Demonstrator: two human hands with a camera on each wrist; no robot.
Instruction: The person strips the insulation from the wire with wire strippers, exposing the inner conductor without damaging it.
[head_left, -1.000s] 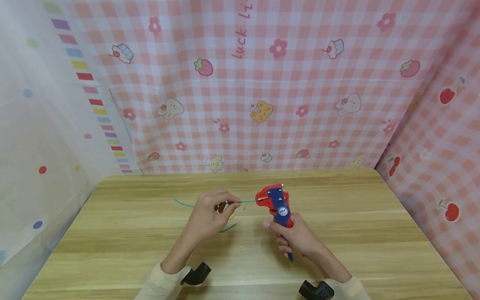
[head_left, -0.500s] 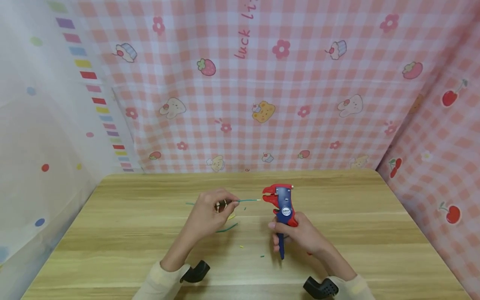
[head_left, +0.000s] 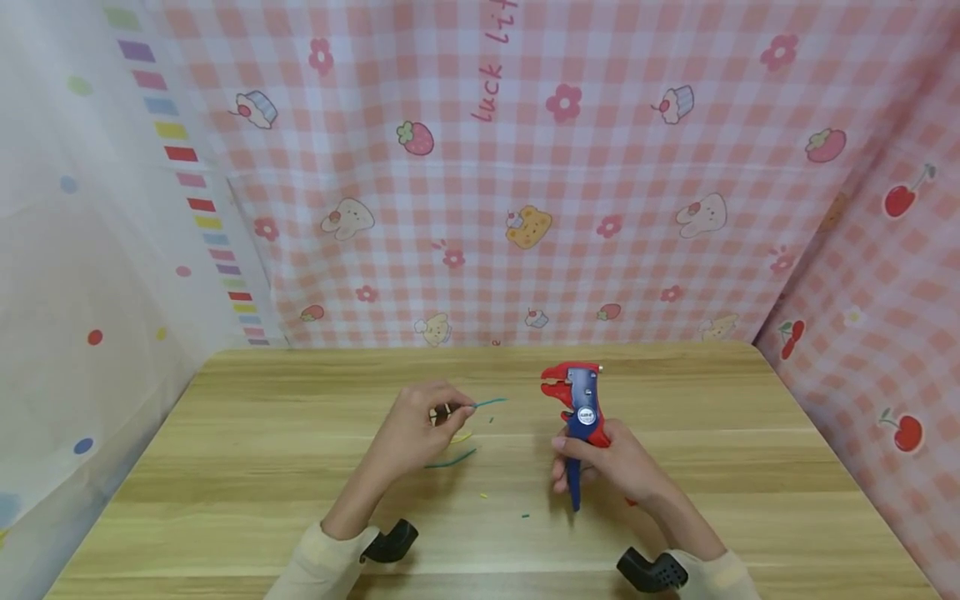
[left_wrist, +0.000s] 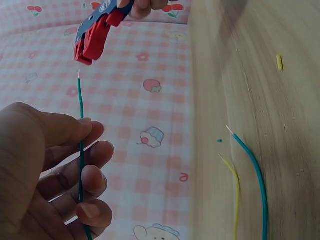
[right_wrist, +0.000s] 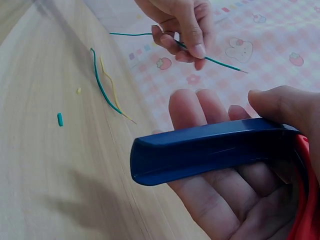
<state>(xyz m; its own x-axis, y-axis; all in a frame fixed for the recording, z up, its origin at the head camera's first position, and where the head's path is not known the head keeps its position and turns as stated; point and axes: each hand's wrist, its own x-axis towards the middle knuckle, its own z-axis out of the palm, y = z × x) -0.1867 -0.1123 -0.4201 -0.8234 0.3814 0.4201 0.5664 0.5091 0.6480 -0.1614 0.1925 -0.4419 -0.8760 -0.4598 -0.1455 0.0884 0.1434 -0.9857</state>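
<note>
Between thumb and forefinger my left hand pinches a green wire, which also runs down past its other fingers in the left wrist view. The upper end of that wire shows a short bare metal tip. My right hand holds a red and blue wire stripper upright, thumb over one blue handle and fingers loosely behind it. The stripper's red jaws are parted and point left. A gap lies between them and the bare tip.
On the wooden table lie a second green wire with a bare end and a yellow wire. Small cut bits lie about: a yellow piece and a green piece. A checked cloth hangs behind the table.
The stripper has come off the wire's end and moved right, its jaws now parted. The wire's bare tip has come into view, and a green bit now lies on the table below.
</note>
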